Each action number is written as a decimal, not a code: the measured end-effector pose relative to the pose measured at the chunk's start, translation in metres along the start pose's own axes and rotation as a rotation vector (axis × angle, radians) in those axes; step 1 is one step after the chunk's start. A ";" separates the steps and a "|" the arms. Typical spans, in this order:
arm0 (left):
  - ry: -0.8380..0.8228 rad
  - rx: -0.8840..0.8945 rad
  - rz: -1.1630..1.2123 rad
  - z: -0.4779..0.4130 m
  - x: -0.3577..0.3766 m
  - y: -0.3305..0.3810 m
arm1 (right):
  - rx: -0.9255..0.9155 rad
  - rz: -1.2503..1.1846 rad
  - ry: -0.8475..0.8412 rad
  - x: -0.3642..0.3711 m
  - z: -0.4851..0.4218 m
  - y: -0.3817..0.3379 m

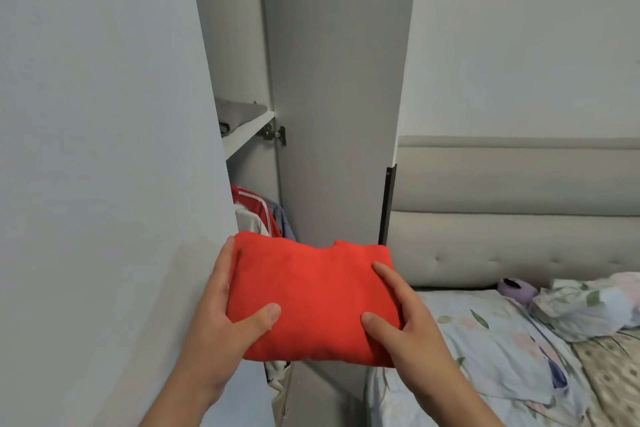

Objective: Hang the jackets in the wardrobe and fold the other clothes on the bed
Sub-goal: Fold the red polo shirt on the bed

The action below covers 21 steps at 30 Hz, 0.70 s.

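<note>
A folded red garment (317, 298) is held up in front of the open wardrobe (242, 80). My left hand (225, 319) grips its left edge, thumb on top and fingers along the side. My right hand (398, 315) grips its right edge, with the thumb and a finger lying on top. Inside the wardrobe, a red jacket with white stripes (254, 208) and other clothes hang below a white shelf (247, 132). On that shelf lies a folded grey item (237, 111). The bed (502, 340) with its floral sheet is at the lower right.
The left wardrobe door (104, 149) fills the left side and the right door (339, 97) stands open at the middle. A padded beige headboard (519, 211) backs the bed. A purple item (516, 288) and a crumpled floral blanket (588, 302) lie by it.
</note>
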State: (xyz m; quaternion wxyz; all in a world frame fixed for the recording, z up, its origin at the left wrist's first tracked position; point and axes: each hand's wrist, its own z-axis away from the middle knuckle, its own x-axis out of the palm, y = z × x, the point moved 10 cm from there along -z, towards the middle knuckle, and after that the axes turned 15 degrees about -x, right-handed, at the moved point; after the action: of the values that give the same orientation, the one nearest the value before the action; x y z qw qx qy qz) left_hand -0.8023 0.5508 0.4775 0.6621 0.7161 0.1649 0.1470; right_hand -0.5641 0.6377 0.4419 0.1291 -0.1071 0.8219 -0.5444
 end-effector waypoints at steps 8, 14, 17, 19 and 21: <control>-0.032 0.034 -0.056 -0.023 0.003 0.027 | -0.055 -0.026 0.001 0.001 -0.048 -0.021; 0.072 0.089 -0.124 -0.065 0.002 0.035 | -0.130 -0.007 -0.068 0.009 -0.114 -0.018; 0.194 0.115 -0.176 -0.098 0.006 0.041 | -0.177 0.003 -0.070 0.008 -0.160 -0.011; 0.223 0.140 -0.204 -0.121 0.014 0.045 | -0.210 -0.007 -0.070 0.005 -0.195 -0.006; 0.292 0.139 -0.208 -0.147 0.017 0.051 | -0.238 -0.032 -0.092 0.006 -0.231 -0.001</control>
State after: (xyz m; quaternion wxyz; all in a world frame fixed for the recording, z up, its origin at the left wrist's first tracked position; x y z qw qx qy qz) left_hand -0.8484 0.6868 0.5399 0.5916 0.7103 0.3423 0.1683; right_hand -0.6453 0.8359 0.5289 0.1444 -0.1598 0.8720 -0.4396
